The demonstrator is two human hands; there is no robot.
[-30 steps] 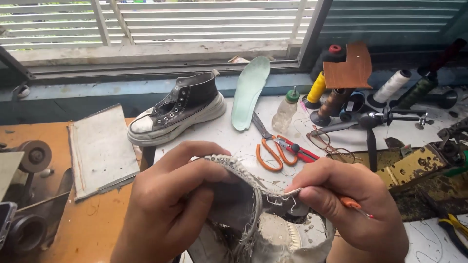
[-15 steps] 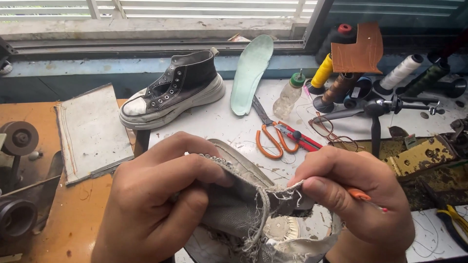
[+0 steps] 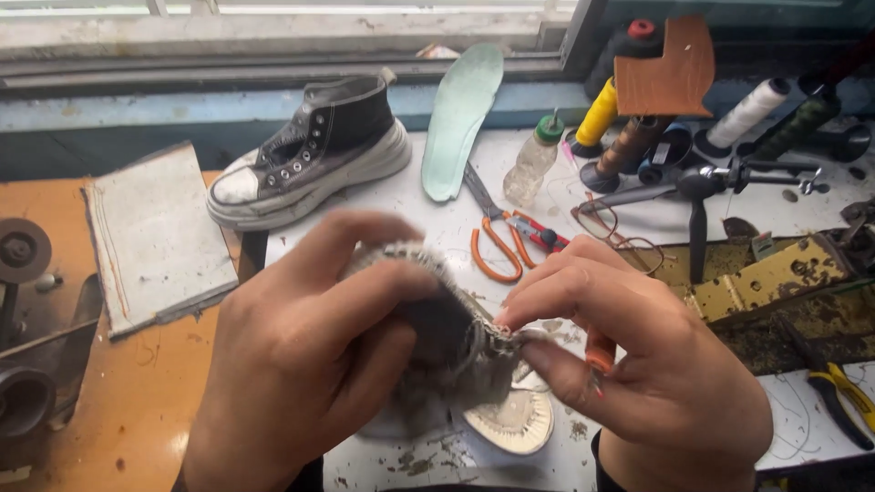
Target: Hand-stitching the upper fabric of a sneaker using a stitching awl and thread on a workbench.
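Note:
My left hand grips a worn grey shoe by its frayed upper, with the white toe end pointing down toward me. My right hand pinches the shoe's edge between thumb and forefinger and holds a small orange-handled tool against the palm. The tool's tip is hidden behind the fingers. Both hands are blurred by motion.
A black high-top sneaker stands at the back, beside a green insole. Orange-handled scissors, a small bottle, thread spools and a brown leather piece lie to the right. A grey pad lies left.
The view has dropped and moved closer to the bench. My left hand has turned the shoe, its fingers now wrapping further over the upper. My right hand stays pinched on the edge.

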